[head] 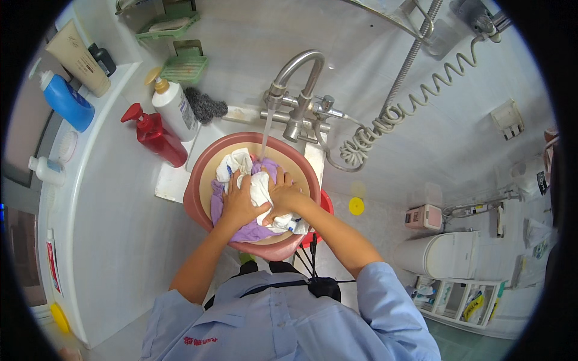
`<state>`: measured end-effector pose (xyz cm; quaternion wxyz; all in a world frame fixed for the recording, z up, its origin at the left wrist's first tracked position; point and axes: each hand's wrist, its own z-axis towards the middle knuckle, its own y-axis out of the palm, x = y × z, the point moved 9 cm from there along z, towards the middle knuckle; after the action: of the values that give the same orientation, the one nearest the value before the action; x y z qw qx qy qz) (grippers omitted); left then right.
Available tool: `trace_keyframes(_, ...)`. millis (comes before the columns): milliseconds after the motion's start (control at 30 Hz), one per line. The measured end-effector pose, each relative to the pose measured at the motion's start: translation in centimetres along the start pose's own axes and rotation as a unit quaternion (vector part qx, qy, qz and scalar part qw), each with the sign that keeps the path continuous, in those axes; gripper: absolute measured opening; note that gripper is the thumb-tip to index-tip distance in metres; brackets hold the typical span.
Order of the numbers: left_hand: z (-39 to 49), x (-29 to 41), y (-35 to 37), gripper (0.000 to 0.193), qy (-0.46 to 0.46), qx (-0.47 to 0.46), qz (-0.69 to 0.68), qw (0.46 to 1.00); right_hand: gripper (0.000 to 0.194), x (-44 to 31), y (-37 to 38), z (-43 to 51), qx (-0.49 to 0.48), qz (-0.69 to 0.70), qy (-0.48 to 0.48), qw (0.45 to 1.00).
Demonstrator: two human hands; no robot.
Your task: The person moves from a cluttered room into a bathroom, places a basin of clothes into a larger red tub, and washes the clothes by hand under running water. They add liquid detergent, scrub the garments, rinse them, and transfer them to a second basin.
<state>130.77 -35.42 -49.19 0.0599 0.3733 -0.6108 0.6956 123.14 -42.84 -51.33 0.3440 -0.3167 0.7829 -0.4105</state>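
A pink plastic basin (193,189) with a cream inside rests at the sink. White cloth (260,192) and purple cloth (250,231) fill it in a heap. My left hand (241,201) presses on the left part of the heap, fingers spread, thumb on the white cloth. My right hand (283,196) lies on the right part, fingers apart at the top, its thumb lower down on the white cloth. Whether either hand grips fabric cannot be told. Water runs from the curved metal faucet (311,67) onto the far side of the cloth.
Left of the basin stand a red pump bottle (158,140) and a white pump bottle (176,108), near a dark scrubber (205,106). A ledge (86,189) with toiletries runs along the left. Coiled hose (393,117) hangs at right; beyond are a toilet (445,255) and a rack (456,300).
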Motion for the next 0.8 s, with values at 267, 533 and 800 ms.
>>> trace_keyframes(267,0.8,0.2,0.5,0.083,-0.011,-0.044,0.029,0.999,0.092,-0.2,0.5,-0.5,0.141,-0.121,-0.025,0.982)
trace_keyframes(533,1.1,-0.3,1.1,0.079,-0.017,-0.027,0.051,0.998,0.059,-0.2,0.3,0.2,0.177,-0.139,-0.04,0.973)
trace_keyframes(800,1.1,0.2,-0.4,0.075,0.026,0.05,0.047,0.997,0.084,0.1,-2.8,-1.1,0.163,0.06,-0.062,0.983)
